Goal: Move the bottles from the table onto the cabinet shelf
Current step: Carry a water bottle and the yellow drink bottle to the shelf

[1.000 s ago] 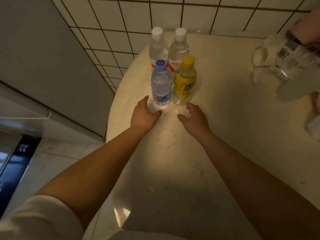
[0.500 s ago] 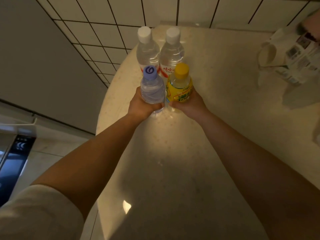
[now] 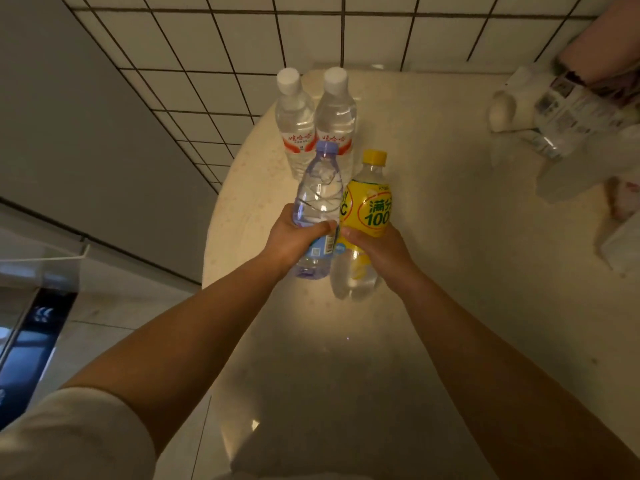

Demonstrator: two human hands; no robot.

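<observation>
My left hand (image 3: 294, 239) grips a clear water bottle with a purple cap (image 3: 318, 188) around its middle. Beside it, my right hand (image 3: 374, 247) holds a yellow-labelled bottle with a yellow cap (image 3: 369, 202). Both bottles are lifted off the round cream table (image 3: 450, 289) and tilt away from me. Behind them, two clear bottles with white caps and red labels, one on the left (image 3: 294, 129) and one on the right (image 3: 336, 123), stand upright side by side at the table's far edge.
Another person's arm (image 3: 602, 39) reaches in at the top right over plastic-wrapped items (image 3: 561, 116) on the table. A tiled wall (image 3: 311, 36) rises behind. At the left are a grey panel (image 3: 69, 133) and a glass-fronted unit (image 3: 31, 323).
My hands went from open before the two front bottles to closing on them, then lifted both up and toward me. The view shifted slightly.
</observation>
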